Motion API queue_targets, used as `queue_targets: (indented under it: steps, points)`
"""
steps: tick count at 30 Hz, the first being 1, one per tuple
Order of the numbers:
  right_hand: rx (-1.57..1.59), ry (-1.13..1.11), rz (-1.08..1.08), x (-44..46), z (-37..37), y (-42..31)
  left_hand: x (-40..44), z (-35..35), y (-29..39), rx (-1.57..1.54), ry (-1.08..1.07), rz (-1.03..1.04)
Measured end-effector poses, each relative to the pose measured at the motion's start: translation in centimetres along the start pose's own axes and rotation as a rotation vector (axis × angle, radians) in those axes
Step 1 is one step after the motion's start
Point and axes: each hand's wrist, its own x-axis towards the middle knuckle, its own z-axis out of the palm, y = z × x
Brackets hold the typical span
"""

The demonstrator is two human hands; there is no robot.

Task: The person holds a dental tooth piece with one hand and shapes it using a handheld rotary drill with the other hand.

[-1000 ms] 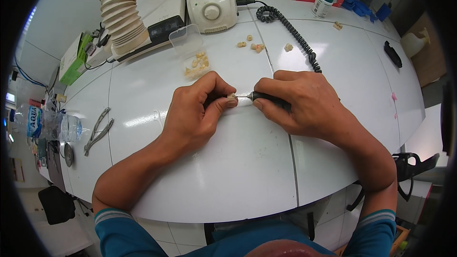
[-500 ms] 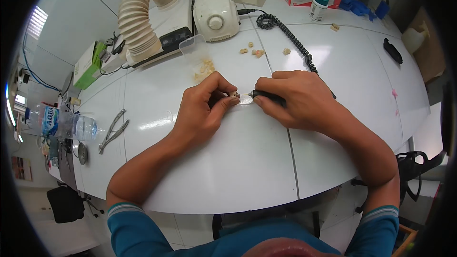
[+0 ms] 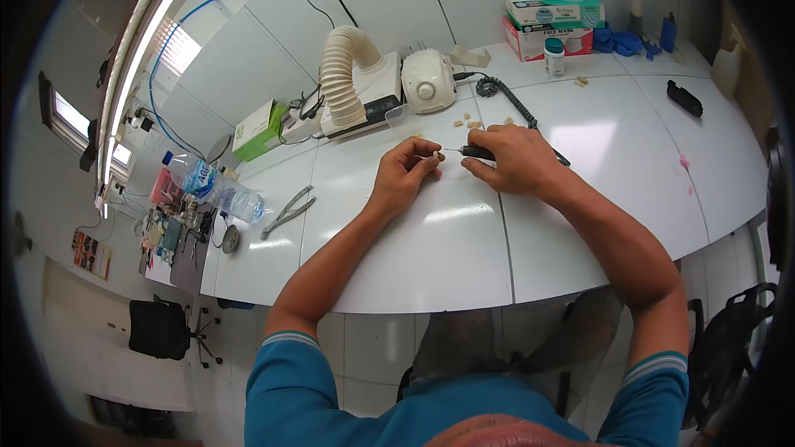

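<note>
My left hand [image 3: 405, 174] pinches a small whitish tooth-like piece [image 3: 437, 155] between thumb and fingertips. My right hand [image 3: 520, 161] is closed around a black rotary handpiece [image 3: 478, 151], whose thin metal tip points left at the small piece. Whether the tip touches it is too small to tell. Behind my hands, several small yellowish pieces [image 3: 474, 124] lie on the white table [image 3: 422, 265]. A clear plastic container [image 3: 402, 118] stands just beyond my left hand, partly hidden by it.
A white control unit [image 3: 429, 83] with a coiled black cord [image 3: 511, 100] stands at the back, beside a ribbed hose [image 3: 338, 74]. Pliers [image 3: 287, 212] and water bottles [image 3: 217, 188] are at left. Mask boxes [image 3: 553, 25], a white bottle [image 3: 554, 58] and a black object [image 3: 685, 98] are at right.
The camera view has tilted up and turned left, so the table appears lower and farther right. Both hands keep their grips, with the handpiece tip still by the small piece.
</note>
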Motion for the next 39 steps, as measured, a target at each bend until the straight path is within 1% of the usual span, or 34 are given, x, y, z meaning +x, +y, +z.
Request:
queue_targets:
  steps: [2, 8, 14, 17, 20, 23, 26, 35, 39]
  points:
    - [-0.023, 0.075, -0.054, -0.1, 0.4, 0.5, 0.1, 0.2, -0.3, -0.028, 0.018, 0.020]
    - [-0.002, 0.128, -0.093, 0.2, 0.6, 1.2, -0.1, -0.1, -0.4, 0.029, 0.010, 0.058]
    - [-0.015, 0.092, -0.094, 0.2, 0.2, 0.9, -0.1, -0.3, -0.7, 0.055, 0.017, 0.099]
    - [-0.013, 0.029, -0.053, -0.1, -0.3, 0.2, -0.2, -0.2, -0.7, 0.050, 0.026, 0.113]
    - [-0.056, -0.069, 0.027, -0.2, -0.8, -0.5, -0.4, 0.0, -0.4, 0.064, 0.023, 0.084]
    - [-0.065, -0.023, 0.023, 0.0, 0.3, 0.0, -0.4, 0.2, -0.2, 0.099, 0.027, 0.060]
    - [-0.038, -0.083, 0.046, 0.0, 0.1, -0.3, -0.5, 0.4, 0.0, 0.090, 0.046, 0.069]
    - [-0.083, -0.081, 0.015, 0.1, 1.5, -0.2, -0.7, 0.3, 0.9, 0.074, -0.022, -0.013]
    - [-0.087, -0.087, -0.004, 0.4, 1.6, -0.3, -0.9, 0.5, 1.4, 0.121, -0.017, -0.097]
